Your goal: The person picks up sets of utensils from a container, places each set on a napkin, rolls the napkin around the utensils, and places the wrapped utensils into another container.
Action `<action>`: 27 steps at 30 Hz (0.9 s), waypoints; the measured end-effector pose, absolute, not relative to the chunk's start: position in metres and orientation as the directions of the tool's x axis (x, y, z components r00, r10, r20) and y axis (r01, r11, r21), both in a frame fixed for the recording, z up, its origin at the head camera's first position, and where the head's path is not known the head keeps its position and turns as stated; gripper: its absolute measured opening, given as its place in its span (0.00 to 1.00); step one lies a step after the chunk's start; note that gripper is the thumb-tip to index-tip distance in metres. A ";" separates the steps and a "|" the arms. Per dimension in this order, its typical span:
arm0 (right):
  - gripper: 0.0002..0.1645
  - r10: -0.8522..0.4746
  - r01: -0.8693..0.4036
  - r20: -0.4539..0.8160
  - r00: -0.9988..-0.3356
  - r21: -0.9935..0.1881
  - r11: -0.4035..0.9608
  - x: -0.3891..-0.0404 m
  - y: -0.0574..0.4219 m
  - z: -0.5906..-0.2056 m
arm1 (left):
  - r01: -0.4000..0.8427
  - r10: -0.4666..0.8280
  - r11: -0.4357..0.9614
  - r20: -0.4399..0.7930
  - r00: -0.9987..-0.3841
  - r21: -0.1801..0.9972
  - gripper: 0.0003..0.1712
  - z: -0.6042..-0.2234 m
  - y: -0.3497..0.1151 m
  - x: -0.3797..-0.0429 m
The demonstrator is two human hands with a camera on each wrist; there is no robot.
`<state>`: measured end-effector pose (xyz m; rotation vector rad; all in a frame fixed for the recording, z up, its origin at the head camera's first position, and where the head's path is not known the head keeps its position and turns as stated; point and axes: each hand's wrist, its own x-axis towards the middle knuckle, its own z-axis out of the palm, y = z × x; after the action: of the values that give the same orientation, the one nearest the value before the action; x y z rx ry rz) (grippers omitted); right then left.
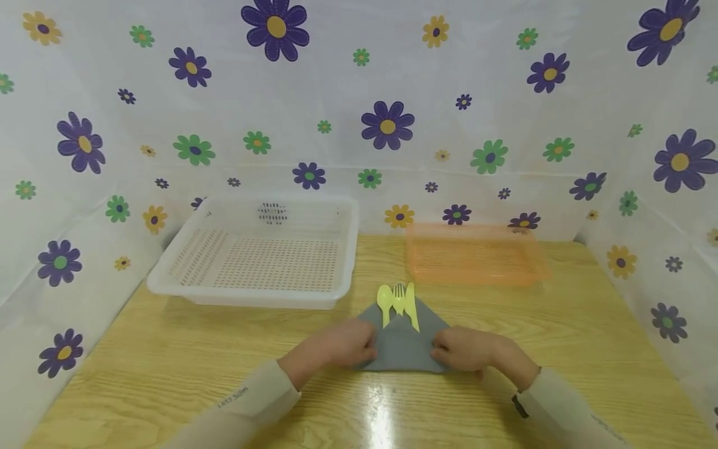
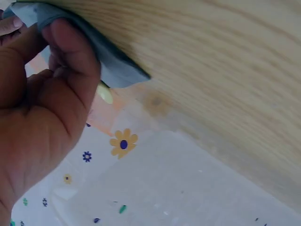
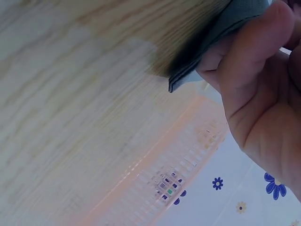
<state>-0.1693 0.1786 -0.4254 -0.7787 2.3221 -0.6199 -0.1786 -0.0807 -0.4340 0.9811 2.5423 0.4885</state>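
A grey cloth napkin (image 1: 401, 350), folded to a point at the back, lies on the wooden table. Tucked into its fold side by side are a yellow spoon (image 1: 384, 299), a yellow fork (image 1: 399, 302) and a yellow knife (image 1: 412, 305), handles hidden by cloth. The left hand (image 1: 354, 342) pinches the napkin's left side; in the left wrist view, thumb and fingers (image 2: 77, 54) curl on the cloth's edge. On the opposite side the right hand (image 1: 464, 348) grips the napkin, its fingers (image 3: 249, 49) bent at the cloth's layered edge in the right wrist view.
A white perforated basket (image 1: 263, 298) stands at the back left of the table (image 1: 314, 411). Farther right is a shallower orange basket (image 1: 477, 274). White sheeting (image 1: 331, 81) printed with flowers encloses the back and both sides.
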 end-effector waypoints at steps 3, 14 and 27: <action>0.17 -0.616 -0.349 -0.414 -0.670 -0.557 0.754 -0.170 0.175 -0.425 | 0.553 0.638 0.756 -0.206 -0.742 0.349 0.13 -0.432 -0.076 -0.172; 0.11 -0.532 -0.453 -0.263 -0.805 -0.307 0.837 -0.153 0.157 -0.431 | 0.647 0.651 0.759 -0.086 -0.754 0.070 0.05 -0.433 -0.058 -0.138; 0.06 -0.636 -0.633 -0.120 -0.762 -0.071 0.771 -0.136 0.137 -0.433 | 0.576 0.574 0.817 -0.051 -0.817 -0.037 0.05 -0.444 -0.051 -0.125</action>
<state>-0.1362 0.1368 -0.4333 -1.0181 2.8259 -0.0389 -0.1254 -0.0507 -0.4444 0.9371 2.9583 -0.0780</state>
